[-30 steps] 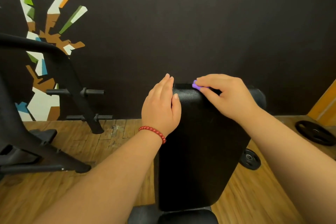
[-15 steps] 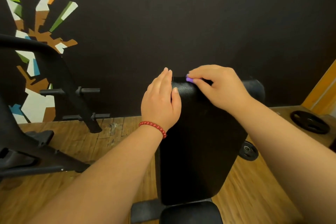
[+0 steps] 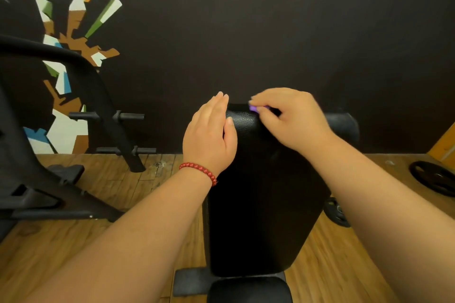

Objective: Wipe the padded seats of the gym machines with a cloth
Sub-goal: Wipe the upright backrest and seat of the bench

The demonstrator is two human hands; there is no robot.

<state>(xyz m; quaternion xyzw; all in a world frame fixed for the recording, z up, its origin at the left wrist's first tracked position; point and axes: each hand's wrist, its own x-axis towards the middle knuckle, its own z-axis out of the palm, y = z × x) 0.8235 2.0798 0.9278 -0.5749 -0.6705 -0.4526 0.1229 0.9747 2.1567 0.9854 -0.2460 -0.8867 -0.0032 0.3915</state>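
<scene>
A black padded bench back [image 3: 266, 204] stands tilted in front of me, with a black seat pad [image 3: 248, 289] below it. My left hand [image 3: 209, 135] rests flat with straight fingers on the pad's upper left edge; a red bead bracelet is on that wrist. My right hand [image 3: 288, 118] curls its fingers round a small purple cloth [image 3: 253, 108] at the pad's top edge. Only a small bit of the cloth shows; the rest is hidden under my fingers.
A black machine frame [image 3: 73, 130] with horizontal pegs stands at the left on the wooden floor [image 3: 123, 192]. Weight plates lie at the right [image 3: 433, 177] and beside the bench [image 3: 337, 211]. A dark wall with a coloured mural is behind.
My right hand has slid the purple cloth slightly left along the pad's top edge. My view has shifted a little; the left hand stays on the pad's upper left edge.
</scene>
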